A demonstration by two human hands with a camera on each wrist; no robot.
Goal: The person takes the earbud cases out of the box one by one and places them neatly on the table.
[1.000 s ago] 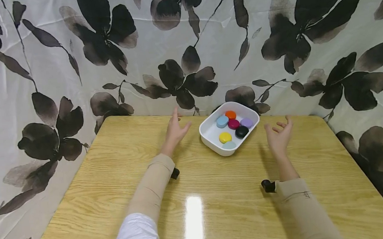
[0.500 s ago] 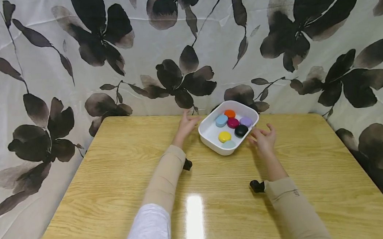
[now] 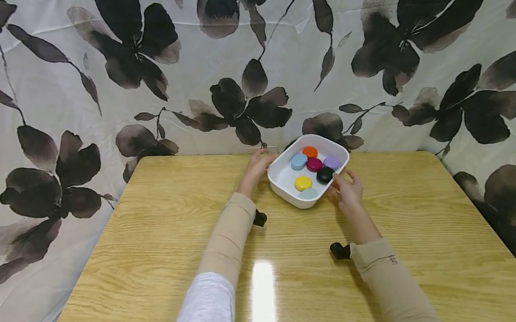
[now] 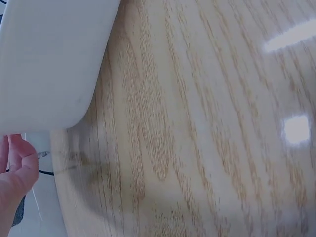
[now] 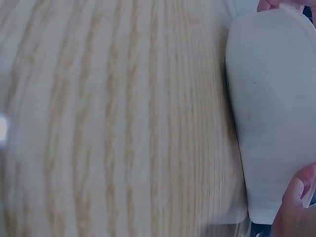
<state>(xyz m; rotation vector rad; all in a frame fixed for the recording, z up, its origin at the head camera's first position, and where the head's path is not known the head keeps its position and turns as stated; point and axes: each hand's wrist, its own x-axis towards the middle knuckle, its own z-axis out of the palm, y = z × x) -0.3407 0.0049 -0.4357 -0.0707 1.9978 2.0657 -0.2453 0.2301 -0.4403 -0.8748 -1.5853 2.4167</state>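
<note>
On table (image 3: 177,210), white tub (image 3: 284,176), colored pieces (image 3: 314,165) (seven)

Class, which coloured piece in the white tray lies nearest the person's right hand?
The black piece, the only one that colour: it sits closest to the right hand, while the lilac piece lies farther off.

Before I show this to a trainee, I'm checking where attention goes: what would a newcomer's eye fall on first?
Probably the white tray near the far edge of the wooden table, with seven discs of different colours inside. Next, perhaps, the left hand and right hand, one at either side of the tray. The backdrop behind the table also stands out, with its large dark flowers.
</note>
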